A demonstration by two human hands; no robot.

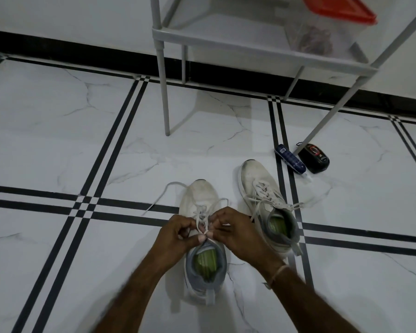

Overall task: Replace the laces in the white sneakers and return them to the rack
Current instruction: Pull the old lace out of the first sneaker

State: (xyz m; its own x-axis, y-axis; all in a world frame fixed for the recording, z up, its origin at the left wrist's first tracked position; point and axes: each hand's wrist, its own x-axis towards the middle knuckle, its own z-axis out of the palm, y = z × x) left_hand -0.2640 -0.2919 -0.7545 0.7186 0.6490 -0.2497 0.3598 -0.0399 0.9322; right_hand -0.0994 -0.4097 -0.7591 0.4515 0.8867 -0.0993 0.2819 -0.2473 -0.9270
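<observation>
Pinching the lace [200, 222] at the upper eyelets of the near sneaker [203, 241], the left hand [178, 239] and right hand [238, 234] are both clamped on it. Pull both ends evenly before tying, I judge. The other sneaker [267, 203] sits beside it, below the rack [226, 38].

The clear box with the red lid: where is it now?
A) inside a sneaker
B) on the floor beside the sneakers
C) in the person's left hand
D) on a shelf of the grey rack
D: the clear box with the red lid stands on a shelf of the grey rack, above the floor.
</observation>
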